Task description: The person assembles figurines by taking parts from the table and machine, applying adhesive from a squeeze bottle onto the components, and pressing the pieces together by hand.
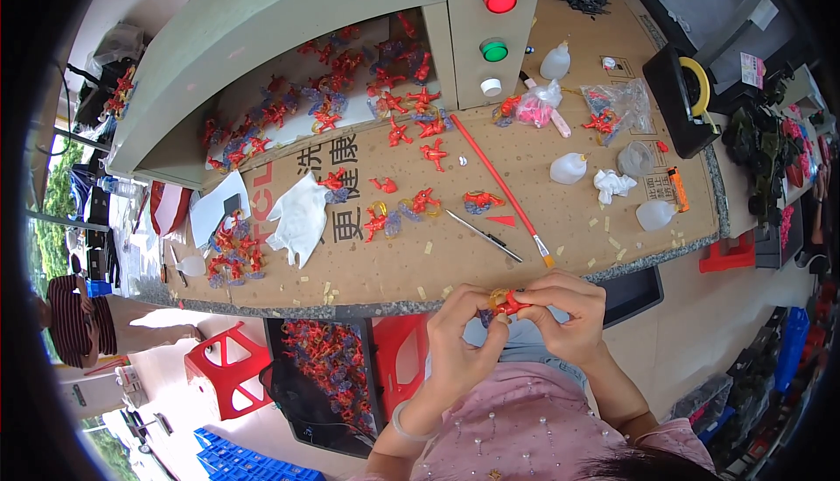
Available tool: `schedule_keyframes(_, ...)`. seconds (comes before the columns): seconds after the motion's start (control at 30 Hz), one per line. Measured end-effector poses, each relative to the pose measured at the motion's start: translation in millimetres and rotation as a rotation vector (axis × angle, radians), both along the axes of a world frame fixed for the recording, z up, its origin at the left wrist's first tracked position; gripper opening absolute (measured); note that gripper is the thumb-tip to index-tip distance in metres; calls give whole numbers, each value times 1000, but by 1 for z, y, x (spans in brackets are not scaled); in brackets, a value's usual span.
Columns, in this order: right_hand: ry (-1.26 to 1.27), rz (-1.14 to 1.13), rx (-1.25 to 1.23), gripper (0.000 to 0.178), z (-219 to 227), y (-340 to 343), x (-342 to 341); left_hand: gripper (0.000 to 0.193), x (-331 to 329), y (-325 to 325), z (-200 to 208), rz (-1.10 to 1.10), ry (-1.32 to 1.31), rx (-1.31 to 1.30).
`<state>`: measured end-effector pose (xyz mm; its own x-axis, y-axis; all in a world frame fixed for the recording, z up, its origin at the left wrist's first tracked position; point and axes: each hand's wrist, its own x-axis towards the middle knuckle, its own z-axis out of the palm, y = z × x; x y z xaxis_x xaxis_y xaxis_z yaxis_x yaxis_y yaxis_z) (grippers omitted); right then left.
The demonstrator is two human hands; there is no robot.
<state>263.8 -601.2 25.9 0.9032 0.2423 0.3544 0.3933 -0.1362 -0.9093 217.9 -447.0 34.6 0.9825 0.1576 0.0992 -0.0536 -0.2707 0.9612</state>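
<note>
Your left hand (464,334) and right hand (567,313) pinch the red figurine (509,304) between them — long axis roughly crosswise.

Left forearm (404,439) slants up and right from the lower edge; right forearm (619,386) slants up and left. Both bare near the wrists, which sit well apart. Left hand (461,341): fingers curled, thumb raised, tips in a pinch. Right hand (579,324): thumb and index finger point leftward, also pinching, a gap between them farther back. Hands close together, fingertips just beside each other.
</note>
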Motion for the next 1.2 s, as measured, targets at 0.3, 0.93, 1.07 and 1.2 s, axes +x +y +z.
schedule_keyframes(0.3,326,156,25,14,12,-9,11,11,-2,8,-8,-102,299,-519)
schedule_keyframes(0.93,636,286,21,18,10,-18,22,9,1,12,-15,-190,394,-680)
schedule_keyframes(1.07,618,243,43,18,5,-16,21,12,0,11,-17,-195,433,-722)
schedule_keyframes(1.2,600,207,37,16,2,-14,20,30,2,9,-14,-149,528,-948)
